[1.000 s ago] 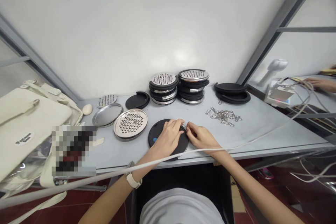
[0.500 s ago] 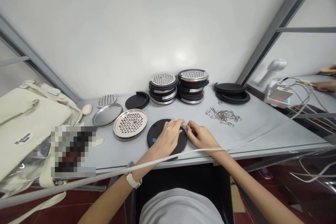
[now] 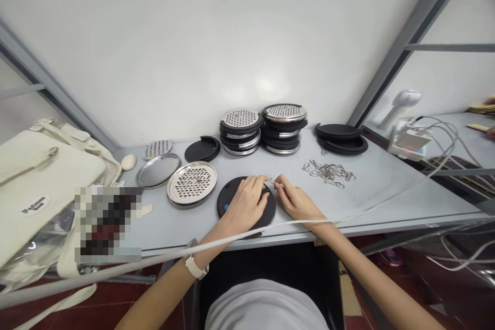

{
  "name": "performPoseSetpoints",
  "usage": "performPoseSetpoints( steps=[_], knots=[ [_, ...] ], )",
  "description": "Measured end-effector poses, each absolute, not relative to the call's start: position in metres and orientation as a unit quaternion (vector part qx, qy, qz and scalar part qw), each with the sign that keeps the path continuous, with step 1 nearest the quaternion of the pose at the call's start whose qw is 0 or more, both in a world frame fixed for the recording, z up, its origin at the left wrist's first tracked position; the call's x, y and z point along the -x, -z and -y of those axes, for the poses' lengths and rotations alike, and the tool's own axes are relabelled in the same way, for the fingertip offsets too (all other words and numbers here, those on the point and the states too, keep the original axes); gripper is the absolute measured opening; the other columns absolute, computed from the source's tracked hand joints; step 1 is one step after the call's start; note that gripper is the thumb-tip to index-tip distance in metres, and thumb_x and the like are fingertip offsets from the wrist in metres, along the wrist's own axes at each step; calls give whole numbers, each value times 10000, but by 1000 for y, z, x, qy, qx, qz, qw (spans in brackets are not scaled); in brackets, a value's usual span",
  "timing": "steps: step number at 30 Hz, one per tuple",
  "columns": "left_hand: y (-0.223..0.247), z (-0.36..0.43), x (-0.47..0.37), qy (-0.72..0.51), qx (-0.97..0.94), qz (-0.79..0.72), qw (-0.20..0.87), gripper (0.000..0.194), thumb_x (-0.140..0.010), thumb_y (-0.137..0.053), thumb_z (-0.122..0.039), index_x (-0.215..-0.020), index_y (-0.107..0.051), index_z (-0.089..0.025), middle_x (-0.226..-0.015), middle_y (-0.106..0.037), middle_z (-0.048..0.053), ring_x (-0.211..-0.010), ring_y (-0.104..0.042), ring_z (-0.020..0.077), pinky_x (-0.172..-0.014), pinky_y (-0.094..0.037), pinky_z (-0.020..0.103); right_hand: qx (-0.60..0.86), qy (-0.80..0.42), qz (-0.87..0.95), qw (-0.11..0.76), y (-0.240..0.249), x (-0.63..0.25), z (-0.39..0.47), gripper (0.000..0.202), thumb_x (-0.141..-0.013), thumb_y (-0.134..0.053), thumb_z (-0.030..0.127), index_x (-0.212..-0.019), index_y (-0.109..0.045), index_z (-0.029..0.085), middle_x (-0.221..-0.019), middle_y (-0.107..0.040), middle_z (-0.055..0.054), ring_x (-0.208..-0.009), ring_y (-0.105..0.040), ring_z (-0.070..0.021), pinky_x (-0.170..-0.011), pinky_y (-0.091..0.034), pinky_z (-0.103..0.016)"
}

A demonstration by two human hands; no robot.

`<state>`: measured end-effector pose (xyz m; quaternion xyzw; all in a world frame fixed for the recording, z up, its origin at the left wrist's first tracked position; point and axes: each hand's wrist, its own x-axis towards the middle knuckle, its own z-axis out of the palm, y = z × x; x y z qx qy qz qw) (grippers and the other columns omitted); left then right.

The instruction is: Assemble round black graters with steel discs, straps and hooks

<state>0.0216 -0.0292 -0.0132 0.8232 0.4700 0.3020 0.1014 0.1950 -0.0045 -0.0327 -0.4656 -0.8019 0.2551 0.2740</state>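
A round black disc (image 3: 229, 195) with a blue dot lies near the table's front edge. Over its right part rests my left hand (image 3: 247, 200), fingers stretched out and flat. Just right of the disc, my right hand (image 3: 296, 197) pinches a small metal wire clip (image 3: 271, 181) between thumb and index finger. The clip's looped end points toward the fingertips of my left hand. Further right is a loose pile of similar wire clips (image 3: 330, 170). To the left of the disc sits a round metal grater plate (image 3: 193, 183).
Behind the hands stand two stacks of graters with black rims (image 3: 242, 126) (image 3: 284, 124). Black holders (image 3: 342, 140) lie at the back right, another black holder (image 3: 201, 149) and plain metal discs (image 3: 158, 169) at left. A white cable (image 3: 232, 237) crosses in front; a cream bag (image 3: 50, 175) fills the left.
My right hand has drawn slightly away from the disc, so the wire clip in its fingers now shows. My left hand's fingers have flattened over the disc.
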Motion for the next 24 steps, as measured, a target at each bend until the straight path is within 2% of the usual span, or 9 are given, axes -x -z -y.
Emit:
performPoseSetpoints(
  steps=[8,15,19,24],
  knots=[
    [11,32,-23,-298,-832,-454,114,263,-860,-501,-143,-1113,-450,-191,-952,-570,29,-951,-546,184,-873,-396,355,446,-211,837,236,34,-194,3,209,-939,-284,294,-863,-465,224,-642,-554,-2,-550,-538,-164,-549,-349,-232],
    [10,32,-23,-296,-838,-446,105,262,-879,-470,-154,-1137,-441,-191,-1109,-558,70,-1058,-512,213,-911,-391,381,465,-207,829,231,33,-195,4,273,-926,-302,268,-751,-501,206,-614,-565,-7,-528,-510,-144,-551,-336,-234],
    [8,33,-23,-276,-850,-435,116,264,-897,-434,-122,-1149,-434,-199,-1087,-578,49,-1035,-526,185,-913,-385,351,463,-213,828,234,33,-195,3,263,-914,-328,262,-768,-535,195,-671,-612,-25,-572,-544,-149,-571,-344,-235],
    [6,33,-22,-263,-855,-430,120,236,-907,-415,-120,-1131,-442,-189,-1087,-576,54,-1017,-521,195,-892,-374,349,459,-219,828,234,33,-195,3,267,-916,-327,268,-808,-558,187,-723,-639,-41,-610,-573,-156,-590,-359,-233]
  ],
)
